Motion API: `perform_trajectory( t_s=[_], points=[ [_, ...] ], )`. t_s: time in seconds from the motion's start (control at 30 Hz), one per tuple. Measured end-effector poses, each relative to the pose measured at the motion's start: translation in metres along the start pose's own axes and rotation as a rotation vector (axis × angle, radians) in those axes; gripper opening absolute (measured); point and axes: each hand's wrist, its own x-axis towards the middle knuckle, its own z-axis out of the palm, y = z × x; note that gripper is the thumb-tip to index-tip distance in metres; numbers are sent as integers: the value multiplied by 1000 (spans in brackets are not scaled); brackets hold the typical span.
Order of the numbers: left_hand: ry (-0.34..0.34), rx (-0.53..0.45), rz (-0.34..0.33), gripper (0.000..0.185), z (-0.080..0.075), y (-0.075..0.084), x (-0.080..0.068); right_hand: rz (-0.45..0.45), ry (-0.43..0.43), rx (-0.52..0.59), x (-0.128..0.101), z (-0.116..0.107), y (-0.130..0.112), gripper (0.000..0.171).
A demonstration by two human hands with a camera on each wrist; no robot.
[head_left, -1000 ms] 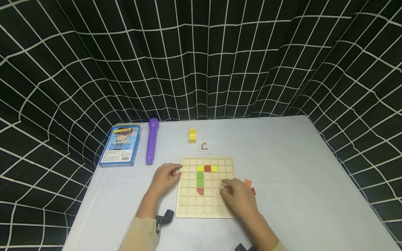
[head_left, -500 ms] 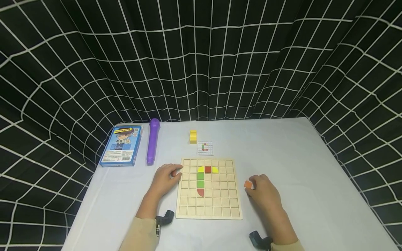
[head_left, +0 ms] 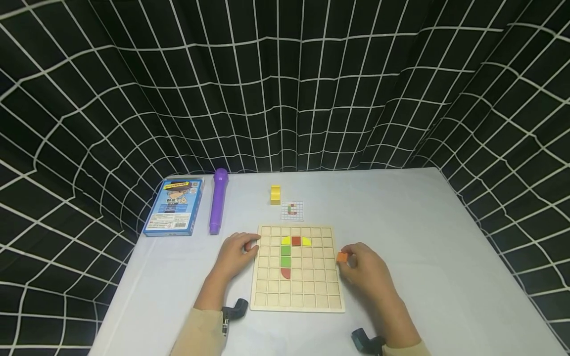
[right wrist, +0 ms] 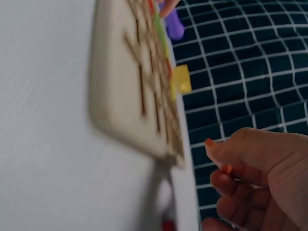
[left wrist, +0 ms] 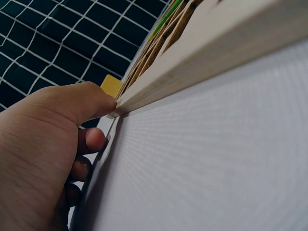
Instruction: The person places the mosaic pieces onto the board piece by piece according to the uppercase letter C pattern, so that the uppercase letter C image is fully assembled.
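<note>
My right hand pinches a small orange square tile just off the right edge of the wooden grid board. Most of that tile is hidden by the thumb in the right wrist view. Along the board's left edge, near its far corner, the fingertips of my left hand touch the wood. Set in the board's cells are a yellow quarter-round tile, a red square tile, another yellow tile, two green square tiles and a red quarter-round tile.
Beyond the board lies a small pattern card, with a yellow block behind it. At the far left are a purple microphone-shaped object and a blue printed box. A red piece shows below the board in the right wrist view.
My right hand went from over the board to the right, took hold of the orange tile, then brought it left toward the board's edge. The left hand stayed at the board.
</note>
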Motion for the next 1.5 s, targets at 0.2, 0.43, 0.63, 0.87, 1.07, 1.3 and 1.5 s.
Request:
perform_trajectory(
  t_s=[0.2,0.43,0.63,0.87,1.07,1.3,1.5],
  points=[
    [7,2,6,27,0,0,0,-132,-21,58,0,0,-25,26],
    [-16,-3,-14,27,1,-3,0,-231,-46,127,-5,17,-47,27],
    [-14,-10,-20,27,3,-4,1,-289,-87,142,-9,35,-58,23],
    [-23,-18,-34,26,5,-4,0,-295,-103,96,-12,53,-60,23],
    [-23,-16,-42,26,4,-3,0,-289,-38,104,-12,61,-61,19],
    [-14,-16,-38,26,1,-2,1,-350,20,85,-16,63,-60,18],
    [-25,-7,-43,26,2,-3,1,-291,11,101,-21,53,-53,24]
  ],
)
